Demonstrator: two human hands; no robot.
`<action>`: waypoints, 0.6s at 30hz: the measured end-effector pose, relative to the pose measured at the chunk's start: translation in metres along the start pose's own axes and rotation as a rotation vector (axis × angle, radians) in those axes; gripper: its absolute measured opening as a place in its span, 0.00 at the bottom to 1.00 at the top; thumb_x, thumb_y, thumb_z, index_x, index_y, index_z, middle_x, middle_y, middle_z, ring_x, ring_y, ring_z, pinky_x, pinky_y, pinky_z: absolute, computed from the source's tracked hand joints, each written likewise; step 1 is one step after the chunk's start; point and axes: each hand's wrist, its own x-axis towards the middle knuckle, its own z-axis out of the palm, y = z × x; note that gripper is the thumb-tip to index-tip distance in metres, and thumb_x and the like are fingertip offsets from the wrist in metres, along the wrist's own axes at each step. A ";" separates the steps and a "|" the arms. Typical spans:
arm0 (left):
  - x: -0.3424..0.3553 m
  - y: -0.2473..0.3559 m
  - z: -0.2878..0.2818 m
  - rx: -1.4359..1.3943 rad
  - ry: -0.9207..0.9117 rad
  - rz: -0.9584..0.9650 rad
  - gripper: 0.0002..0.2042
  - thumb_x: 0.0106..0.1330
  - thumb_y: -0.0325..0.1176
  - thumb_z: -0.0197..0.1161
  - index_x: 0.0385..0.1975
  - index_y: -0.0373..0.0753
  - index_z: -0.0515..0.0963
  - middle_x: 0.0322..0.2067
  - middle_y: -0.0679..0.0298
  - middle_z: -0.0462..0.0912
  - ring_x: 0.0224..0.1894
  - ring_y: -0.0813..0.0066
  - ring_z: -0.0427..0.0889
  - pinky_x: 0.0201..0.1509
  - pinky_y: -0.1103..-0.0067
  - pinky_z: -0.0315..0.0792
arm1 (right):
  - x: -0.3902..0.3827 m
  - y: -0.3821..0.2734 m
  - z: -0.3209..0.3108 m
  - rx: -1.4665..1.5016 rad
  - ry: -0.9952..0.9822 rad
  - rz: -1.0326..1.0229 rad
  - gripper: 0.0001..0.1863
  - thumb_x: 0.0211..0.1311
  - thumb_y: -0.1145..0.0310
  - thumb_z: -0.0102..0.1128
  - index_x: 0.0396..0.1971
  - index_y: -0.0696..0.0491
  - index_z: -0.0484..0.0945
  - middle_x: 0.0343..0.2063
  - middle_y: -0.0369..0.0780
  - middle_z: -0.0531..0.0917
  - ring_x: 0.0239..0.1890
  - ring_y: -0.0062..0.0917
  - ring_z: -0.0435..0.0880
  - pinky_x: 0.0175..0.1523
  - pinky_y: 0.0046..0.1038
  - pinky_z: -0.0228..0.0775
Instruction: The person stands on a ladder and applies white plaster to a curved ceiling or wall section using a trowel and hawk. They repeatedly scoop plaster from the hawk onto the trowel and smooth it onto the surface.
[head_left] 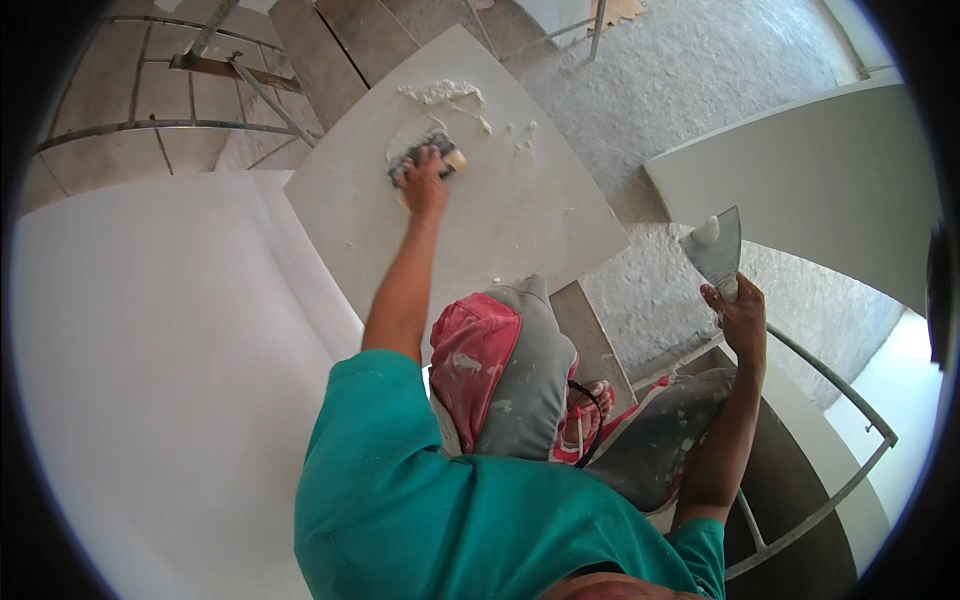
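Note:
My left hand reaches far forward and grips a wide putty knife with a pale wooden handle, its blade pressed flat on a white square board. A heap of white plaster lies on the board just beyond the blade, with small smears beside it. My right hand is raised at the right and holds a second putty knife blade up, a dab of plaster on its tip. I wear a teal shirt and paint-stained grey and red shorts.
A smooth white wall fills the left. Metal scaffold rails cross the upper left and another rail curves at the lower right. Rough grey concrete floor lies below, and a white ledge stands at the right.

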 end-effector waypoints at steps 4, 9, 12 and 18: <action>-0.072 0.062 -0.033 -0.184 -0.302 0.162 0.30 0.55 0.25 0.53 0.62 0.50 0.66 0.63 0.63 0.67 0.63 0.51 0.66 0.65 0.52 0.51 | -0.008 0.001 0.002 0.066 0.013 0.076 0.12 0.55 0.68 0.67 0.37 0.59 0.80 0.22 0.34 0.79 0.24 0.15 0.71 0.32 0.23 0.65; -0.025 -0.018 -0.074 -0.227 -0.324 -0.252 0.20 0.56 0.27 0.53 0.51 0.48 0.75 0.48 0.61 0.81 0.49 0.56 0.79 0.50 0.57 0.69 | -0.007 0.003 0.001 0.021 0.029 0.072 0.11 0.55 0.67 0.67 0.34 0.57 0.79 0.17 0.31 0.74 0.16 0.12 0.66 0.22 0.21 0.59; -0.038 -0.029 -0.068 -0.042 -0.363 -0.456 0.17 0.58 0.29 0.53 0.48 0.45 0.76 0.44 0.57 0.82 0.44 0.55 0.82 0.43 0.57 0.73 | -0.003 0.011 0.004 0.085 0.035 0.043 0.11 0.55 0.67 0.67 0.35 0.57 0.79 0.17 0.30 0.74 0.16 0.12 0.66 0.22 0.21 0.58; -0.064 0.033 -0.105 -0.217 -0.557 -0.283 0.16 0.55 0.30 0.53 0.44 0.44 0.78 0.41 0.53 0.82 0.45 0.51 0.81 0.47 0.59 0.74 | -0.009 0.009 0.002 0.057 0.022 0.092 0.11 0.56 0.68 0.66 0.35 0.58 0.79 0.18 0.30 0.76 0.18 0.12 0.66 0.24 0.21 0.59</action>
